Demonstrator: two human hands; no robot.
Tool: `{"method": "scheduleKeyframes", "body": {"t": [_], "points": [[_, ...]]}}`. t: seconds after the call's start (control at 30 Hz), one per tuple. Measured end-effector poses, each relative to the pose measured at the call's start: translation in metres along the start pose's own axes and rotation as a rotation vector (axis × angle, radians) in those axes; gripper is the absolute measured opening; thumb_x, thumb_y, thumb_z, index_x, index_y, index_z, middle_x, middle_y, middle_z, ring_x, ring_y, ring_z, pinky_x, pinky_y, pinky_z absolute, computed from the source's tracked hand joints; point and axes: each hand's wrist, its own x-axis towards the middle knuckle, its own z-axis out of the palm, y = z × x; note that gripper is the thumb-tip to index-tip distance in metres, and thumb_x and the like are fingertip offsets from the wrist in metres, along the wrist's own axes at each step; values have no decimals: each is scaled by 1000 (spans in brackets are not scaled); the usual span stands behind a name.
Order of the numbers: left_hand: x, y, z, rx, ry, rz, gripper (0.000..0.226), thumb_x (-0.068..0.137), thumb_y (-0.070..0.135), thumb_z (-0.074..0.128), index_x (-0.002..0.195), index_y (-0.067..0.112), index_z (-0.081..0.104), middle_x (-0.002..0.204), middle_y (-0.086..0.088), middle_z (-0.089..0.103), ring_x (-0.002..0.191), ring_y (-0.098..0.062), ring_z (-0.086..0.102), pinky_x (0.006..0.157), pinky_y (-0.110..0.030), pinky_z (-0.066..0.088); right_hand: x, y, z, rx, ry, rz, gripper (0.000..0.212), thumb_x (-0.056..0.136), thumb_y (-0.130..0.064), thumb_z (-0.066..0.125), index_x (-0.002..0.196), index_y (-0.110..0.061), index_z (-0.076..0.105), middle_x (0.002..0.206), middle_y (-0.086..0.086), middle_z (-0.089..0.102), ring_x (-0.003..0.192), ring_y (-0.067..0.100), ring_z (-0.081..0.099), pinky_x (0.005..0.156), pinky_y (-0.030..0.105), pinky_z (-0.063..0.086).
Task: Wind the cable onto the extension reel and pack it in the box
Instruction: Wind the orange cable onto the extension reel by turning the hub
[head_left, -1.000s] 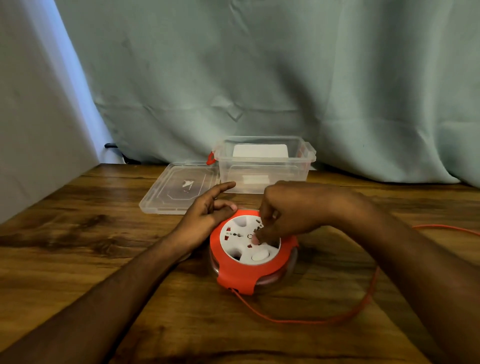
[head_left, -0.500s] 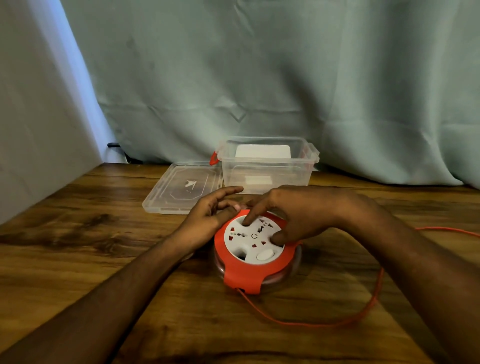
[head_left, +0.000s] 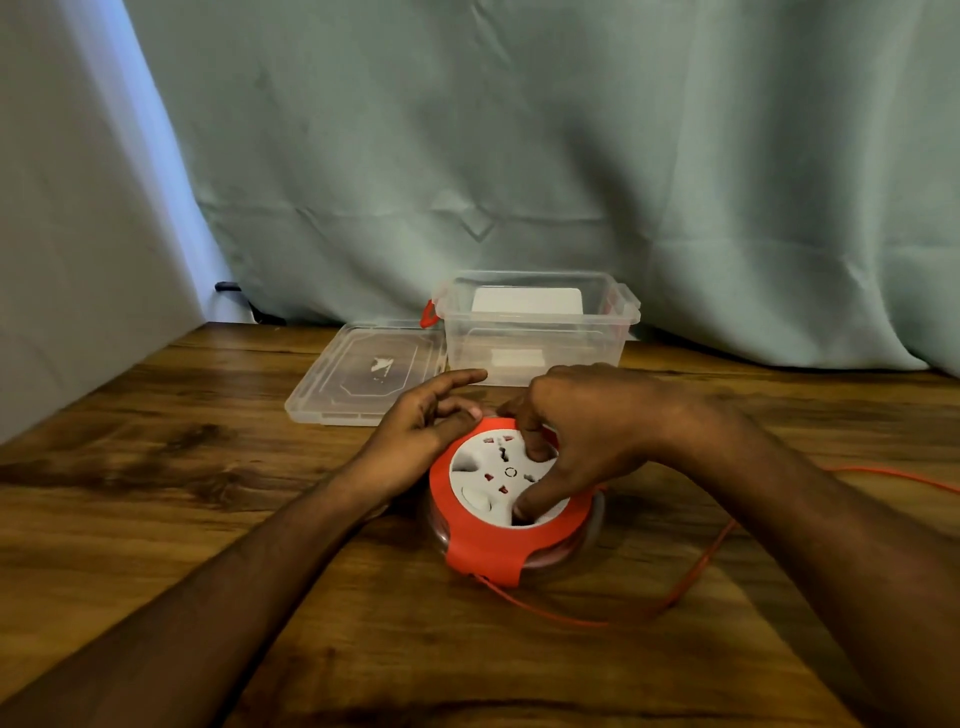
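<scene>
An orange extension reel (head_left: 485, 540) with a white socket face lies flat on the wooden table (head_left: 156, 493). My left hand (head_left: 415, 431) steadies its far left rim, thumb pressed on the orange edge, index finger stretched out. My right hand (head_left: 587, 431) covers the right half of the white face, fingers and thumb dug into its recesses. An orange cable (head_left: 691, 577) leaves the reel's front, loops right and runs off the right edge. Behind stands the clear plastic box (head_left: 535, 358), open.
The box's clear lid (head_left: 363, 374) lies flat on the table left of the box. A red latch (head_left: 427, 314) shows on the box's left side. Grey-green cloth hangs behind and at the left. A dark object (head_left: 228, 287) sits at the table's back left corner.
The white socket face has turned while my right hand shifted its fingers round it. The loose cable loop on the right has drawn in a little. My left hand has stayed on the rim.
</scene>
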Motion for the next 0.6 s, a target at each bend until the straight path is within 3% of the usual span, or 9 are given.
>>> {"method": "scheduleKeyframes", "body": {"t": [0.07,0.13,0.2,0.33,0.43,0.5,0.57,0.6], "points": [[0,-1,0,-13,5,-6,45,100,9,58,142,24,53,111,-12,75,102,-25,74,86,-37,62,-1,-3,0,11,4,6,51,68,-77,76,72,-31,56,116,-9,70,98,16,64,67,28,53],[1,-1,0,-33,8,-9,44,100,9,58,142,22,54,110,-14,76,102,-28,74,87,-40,61,-2,-7,1,0,34,8,53,71,-77,73,69,-29,52,90,-9,66,84,14,62,57,25,40],[0,-1,0,-33,8,-10,44,100,9,58,142,23,54,110,-14,76,102,-29,74,88,-40,61,-1,-10,3,-25,49,8,53,74,-80,68,73,-29,53,82,-8,61,78,13,61,56,25,37],[1,-1,-1,-35,9,-13,44,100,9,57,142,23,54,110,-14,75,102,-29,74,87,-40,62,2,-13,6,-25,29,10,62,81,-79,62,97,-20,70,93,-4,69,80,13,66,60,22,44],[0,0,0,-27,-7,-15,45,100,9,57,142,23,53,111,-14,75,101,-29,74,85,-38,63,1,-8,3,23,13,1,45,83,-74,64,80,-29,65,93,-8,70,82,12,69,60,22,46],[-1,1,0,-16,-26,-15,46,100,10,58,143,24,52,112,-14,75,102,-29,74,84,-36,62,-2,1,-2,62,-9,-10,34,85,-64,70,74,-33,60,103,-12,66,96,14,65,67,27,50],[-1,0,1,-13,-39,-11,46,99,10,59,143,23,52,114,-16,74,105,-30,73,86,-38,61,-5,10,-5,144,-17,-20,18,84,-47,79,88,-38,64,111,-17,60,107,13,60,78,30,54],[-1,0,0,-13,-42,-10,47,99,10,59,143,23,52,115,-16,73,106,-32,72,88,-41,60,-6,11,-6,176,-34,-29,24,83,-39,82,100,-40,65,116,-18,59,111,11,60,82,29,56]]}}
